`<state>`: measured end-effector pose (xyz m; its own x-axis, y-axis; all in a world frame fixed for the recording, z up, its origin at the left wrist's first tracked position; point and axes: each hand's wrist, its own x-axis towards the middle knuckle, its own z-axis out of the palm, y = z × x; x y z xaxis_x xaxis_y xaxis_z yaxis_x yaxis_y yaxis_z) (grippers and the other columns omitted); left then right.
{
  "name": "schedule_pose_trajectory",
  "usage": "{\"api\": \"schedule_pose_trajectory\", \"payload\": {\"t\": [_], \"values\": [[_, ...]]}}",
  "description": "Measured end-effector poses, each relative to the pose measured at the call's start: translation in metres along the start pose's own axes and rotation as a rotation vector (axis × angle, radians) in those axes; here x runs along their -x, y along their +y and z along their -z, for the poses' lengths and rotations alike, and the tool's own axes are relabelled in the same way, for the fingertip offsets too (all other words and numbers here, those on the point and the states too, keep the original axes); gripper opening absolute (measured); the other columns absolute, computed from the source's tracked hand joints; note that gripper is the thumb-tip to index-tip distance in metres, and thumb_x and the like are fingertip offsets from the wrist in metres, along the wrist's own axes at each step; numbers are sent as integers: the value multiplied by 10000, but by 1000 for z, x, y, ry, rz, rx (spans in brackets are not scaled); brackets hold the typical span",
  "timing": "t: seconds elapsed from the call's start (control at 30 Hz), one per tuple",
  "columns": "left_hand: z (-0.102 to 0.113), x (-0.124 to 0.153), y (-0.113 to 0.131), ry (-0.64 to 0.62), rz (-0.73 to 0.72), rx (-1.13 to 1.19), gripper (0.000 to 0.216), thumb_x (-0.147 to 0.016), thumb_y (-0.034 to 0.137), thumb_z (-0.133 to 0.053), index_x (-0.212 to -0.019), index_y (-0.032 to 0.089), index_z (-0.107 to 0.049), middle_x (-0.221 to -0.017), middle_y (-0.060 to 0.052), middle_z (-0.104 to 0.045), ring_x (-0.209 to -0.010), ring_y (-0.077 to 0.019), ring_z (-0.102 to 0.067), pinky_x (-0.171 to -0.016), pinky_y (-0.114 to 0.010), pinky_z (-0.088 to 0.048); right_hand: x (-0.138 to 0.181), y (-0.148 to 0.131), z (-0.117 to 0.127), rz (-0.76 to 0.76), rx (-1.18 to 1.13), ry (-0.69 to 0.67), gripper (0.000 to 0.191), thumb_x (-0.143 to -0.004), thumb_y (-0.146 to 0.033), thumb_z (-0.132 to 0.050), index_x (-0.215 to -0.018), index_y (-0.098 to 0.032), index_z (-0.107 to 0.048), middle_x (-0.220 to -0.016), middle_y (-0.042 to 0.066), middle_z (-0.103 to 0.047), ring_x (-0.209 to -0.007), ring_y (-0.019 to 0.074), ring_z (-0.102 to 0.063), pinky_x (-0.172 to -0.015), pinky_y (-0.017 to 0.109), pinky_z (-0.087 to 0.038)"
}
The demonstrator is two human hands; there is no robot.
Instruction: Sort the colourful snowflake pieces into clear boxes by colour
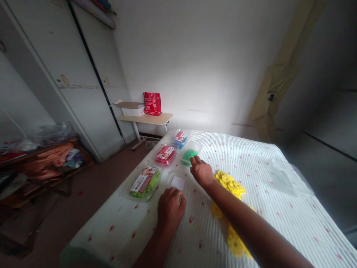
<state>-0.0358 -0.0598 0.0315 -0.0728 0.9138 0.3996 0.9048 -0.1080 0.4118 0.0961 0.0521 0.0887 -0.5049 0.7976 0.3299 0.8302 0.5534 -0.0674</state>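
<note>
My left hand (170, 208) rests knuckles up on the white spotted bedsheet (251, 178), fingers curled at the near edge of a clear box lid with a white label (177, 182). My right hand (201, 172) reaches forward, fingers closed and touching the open clear box of dark green pieces (189, 155). A heap of yellow flower-shaped pieces (231, 185) lies right of that hand and runs under my forearm. Three closed clear boxes sit in a row at the left: light green pieces (145, 183), red pieces (166, 155), blue pieces (180, 138).
A clear plastic bag (281, 178) lies on the bed at the right. Beyond the bed stands a small side table (145, 119) with a red bag (152, 103) and a white box. Grey wardrobe doors (83, 85) and cluttered low shelves (41, 160) line the left.
</note>
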Motion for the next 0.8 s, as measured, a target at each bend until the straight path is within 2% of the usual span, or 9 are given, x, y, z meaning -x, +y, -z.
{"api": "schedule_pose_trajectory", "payload": {"t": [0.1, 0.27, 0.4, 0.47, 0.57, 0.63, 0.7, 0.8], "values": [[3, 0, 1, -16, 1, -30, 155, -778, 197, -474, -712, 188, -613, -779, -72, -621, -804, -211, -547, -740, -322, -390, -13, 0, -5, -6, -23, 18, 333, -880, -334, -526, -1167, -164, -521, -1162, 76, -550, -972, 192, -571, -814, 405, -495], [4, 2, 2, -23, 8, -12, 167, -778, 172, -459, -691, 179, -602, -773, -67, -615, -788, -200, -545, -739, -325, -395, -16, 5, -11, -41, -54, 48, 339, -877, -329, -532, -1168, -155, -519, -1158, 81, -551, -973, 196, -572, -811, 403, -495], [3, 0, 1, 5, 5, 170, 161, -760, 156, -460, -711, 187, -610, -804, -57, -621, -820, -193, -556, -779, -329, -408, -10, 23, -6, -88, -68, 73, 297, -889, -327, -513, -1138, -168, -539, -1125, 73, -570, -927, 174, -584, -785, 372, -504], [3, -4, 3, 27, 43, 375, 132, -741, 176, -494, -750, 195, -625, -847, -56, -631, -854, -193, -568, -805, -324, -418, -1, 35, 0, -127, -132, 131, 246, -912, -316, -458, -1070, -175, -583, -999, 68, -625, -813, 152, -610, -711, 309, -511], [6, -14, 12, -16, 277, 815, 153, -723, 270, -574, -834, 189, -642, -883, -68, -649, -844, -196, -603, -786, -311, -450, 27, 50, 11, -164, -395, 333, 256, -908, -329, -426, -991, -184, -620, -829, 61, -669, -725, 161, -638, -655, 268, -508], [8, -24, 23, -107, 500, 1158, 281, -734, 369, -590, -934, 174, -625, -896, -82, -655, -818, -199, -625, -748, -313, -476, 52, 54, 20, -154, -579, 427, 247, -884, -347, -461, -1002, -189, -610, -863, 61, -681, -766, 167, -652, -681, 265, -517], [9, -34, 37, -222, 673, 1483, 388, -755, 453, -570, -1016, 166, -587, -906, -91, -657, -823, -203, -636, -733, -330, -494, 79, 53, 26, -137, -704, 440, 230, -871, -345, -485, -1002, -193, -598, -929, 65, -681, -797, 161, -656, -694, 260, -526], [3, -45, 60, -424, 760, 1830, 436, -776, 510, -536, -1058, 180, -571, -933, -83, -666, -844, -204, -639, -742, -360, -508, 115, 49, 31, -89, -758, 417, 165, -872, -312, -490, -934, -204, -599, -1029, 69, -662, -901, 168, -644, -760, 277, -527]]}}
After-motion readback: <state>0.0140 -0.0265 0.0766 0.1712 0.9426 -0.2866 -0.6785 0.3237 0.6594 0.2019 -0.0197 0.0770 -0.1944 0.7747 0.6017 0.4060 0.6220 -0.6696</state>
